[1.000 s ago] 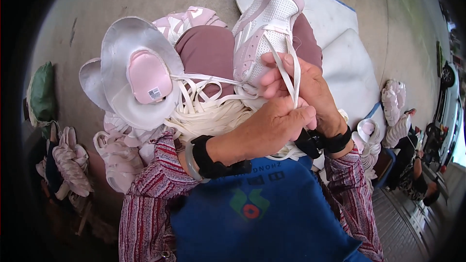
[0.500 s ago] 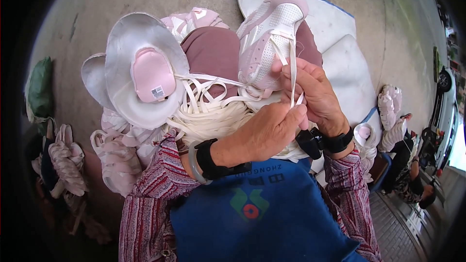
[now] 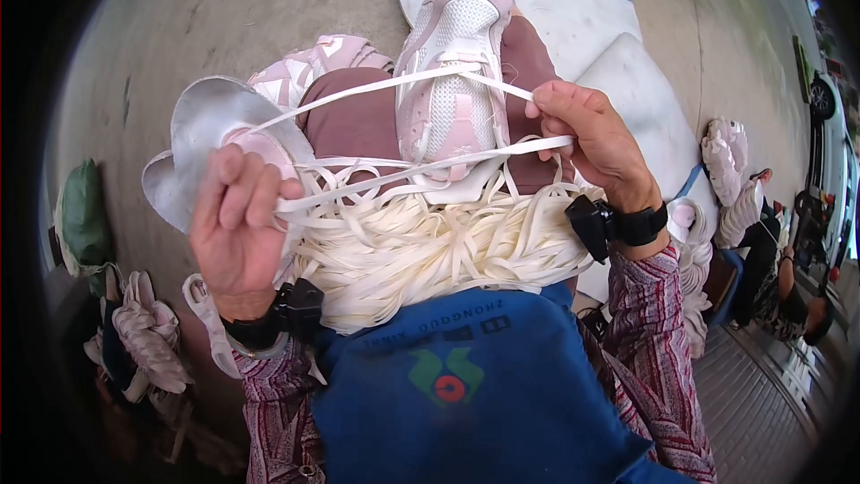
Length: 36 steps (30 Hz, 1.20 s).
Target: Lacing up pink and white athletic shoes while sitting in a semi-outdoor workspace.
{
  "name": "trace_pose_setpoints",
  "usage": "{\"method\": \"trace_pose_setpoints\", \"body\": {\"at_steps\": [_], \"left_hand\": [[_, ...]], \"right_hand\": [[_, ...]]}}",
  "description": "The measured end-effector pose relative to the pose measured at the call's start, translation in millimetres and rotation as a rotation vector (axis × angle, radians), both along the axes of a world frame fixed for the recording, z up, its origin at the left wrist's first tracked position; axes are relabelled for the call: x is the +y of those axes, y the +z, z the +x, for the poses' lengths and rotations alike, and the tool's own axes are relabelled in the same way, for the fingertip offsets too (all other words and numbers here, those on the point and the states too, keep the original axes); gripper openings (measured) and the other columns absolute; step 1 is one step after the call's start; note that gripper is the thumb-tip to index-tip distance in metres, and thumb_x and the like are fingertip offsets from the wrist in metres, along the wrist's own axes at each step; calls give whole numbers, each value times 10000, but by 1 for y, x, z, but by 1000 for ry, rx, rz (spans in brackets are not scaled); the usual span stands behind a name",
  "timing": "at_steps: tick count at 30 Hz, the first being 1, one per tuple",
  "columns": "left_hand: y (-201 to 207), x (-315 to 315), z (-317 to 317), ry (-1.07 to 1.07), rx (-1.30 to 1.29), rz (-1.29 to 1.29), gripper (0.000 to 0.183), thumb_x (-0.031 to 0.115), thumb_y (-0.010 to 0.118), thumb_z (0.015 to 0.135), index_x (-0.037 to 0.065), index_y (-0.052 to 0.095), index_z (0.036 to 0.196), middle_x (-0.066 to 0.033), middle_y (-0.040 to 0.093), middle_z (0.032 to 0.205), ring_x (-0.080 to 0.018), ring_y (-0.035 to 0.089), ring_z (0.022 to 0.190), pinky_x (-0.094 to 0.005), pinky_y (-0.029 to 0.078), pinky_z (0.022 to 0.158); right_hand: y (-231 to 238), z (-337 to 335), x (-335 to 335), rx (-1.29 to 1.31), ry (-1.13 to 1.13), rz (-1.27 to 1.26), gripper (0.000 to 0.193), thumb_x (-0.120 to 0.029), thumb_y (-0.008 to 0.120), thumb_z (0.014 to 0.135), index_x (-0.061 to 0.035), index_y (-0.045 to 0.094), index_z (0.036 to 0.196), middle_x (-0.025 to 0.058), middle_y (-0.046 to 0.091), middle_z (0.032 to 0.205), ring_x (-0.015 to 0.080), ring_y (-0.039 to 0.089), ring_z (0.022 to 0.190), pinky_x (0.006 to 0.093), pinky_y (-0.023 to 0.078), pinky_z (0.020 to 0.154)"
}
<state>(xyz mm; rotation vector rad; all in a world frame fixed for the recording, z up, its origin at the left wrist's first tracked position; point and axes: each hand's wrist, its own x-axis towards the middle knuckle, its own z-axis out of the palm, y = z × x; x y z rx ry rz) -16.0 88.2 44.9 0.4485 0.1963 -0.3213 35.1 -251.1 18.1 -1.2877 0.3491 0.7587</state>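
A white mesh shoe upper with pale pink trim point(image 3: 466, 18) lies over my knees in the middle. A flat white shoelace point(image 3: 363, 89) passes through it near the centre and stretches out to both sides. My left hand point(image 3: 240, 224), slightly blurred, is closed on the lace at the left, in front of a silvery-white, rounded piece with a pink pad point(image 3: 210, 108). On the right, my right hand point(image 3: 591, 139) pinches the lace, with strands running from its fingers toward the upper and the left hand. Below lies a thick heap of cream laces point(image 3: 448, 251) on my lap.
Several pink and white shoe uppers point(image 3: 327, 63) sit behind my left knee. Tied bundles of uppers lie at the left point(image 3: 148, 332) and right point(image 3: 724, 152). A white sheet point(image 3: 618, 81) covers floor at the right. A green sack point(image 3: 82, 215) stands far left; another person point(image 3: 779, 278) is far right.
My hands have moved apart from close together by the upper. The left hand swung far left, drawing the lace out in long strands; the right shifted slightly right. The view shifted a little.
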Motion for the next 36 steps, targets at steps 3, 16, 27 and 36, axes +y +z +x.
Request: {"method": "trace_pose_setpoints", "body": {"at_steps": [3, 16, 27, 36], "left_hand": [[19, 46, -8, 226, -23, 25, 123, 84, 421, 971, 42, 464, 864, 27, 344, 614, -120, 395, 613, -425, 339, 1041], [46, 224, -83, 1295, 274, 750, 266, 185, 455, 964, 18, 526, 1158, -73, 382, 1428, -328, 268, 1375, -588, 149, 1132], [32, 300, -77, 313, -285, 599, 429, 157, 465, 978, -72, 368, 1328, -104, 481, 1135, -137, 438, 805, -283, 400, 754], [-10, 30, 18, -53, -181, 1067, 227, 123, 510, 964, -31, 561, 1123, -67, 636, 914, -60, 499, 658, -185, 416, 610]], "right_hand": [[-8, 6, -6, -117, 129, -324, 248, -259, 608, 895, -31, 651, 806, -35, 519, 637, 41, 446, 548, 212, 438, 576], [-53, 20, -72, -10, -102, -432, 158, -241, 634, 868, -84, 617, 861, -91, 360, 542, 38, 285, 459, 232, 273, 461], [-62, 40, -102, -805, 226, -1326, 264, -240, 567, 874, 8, 654, 890, 42, 597, 692, 116, 568, 622, 240, 486, 588], [-2, -7, 47, -1114, 410, -776, 152, -90, 636, 826, -27, 633, 964, 121, 587, 907, 270, 622, 758, 349, 505, 665]]}}
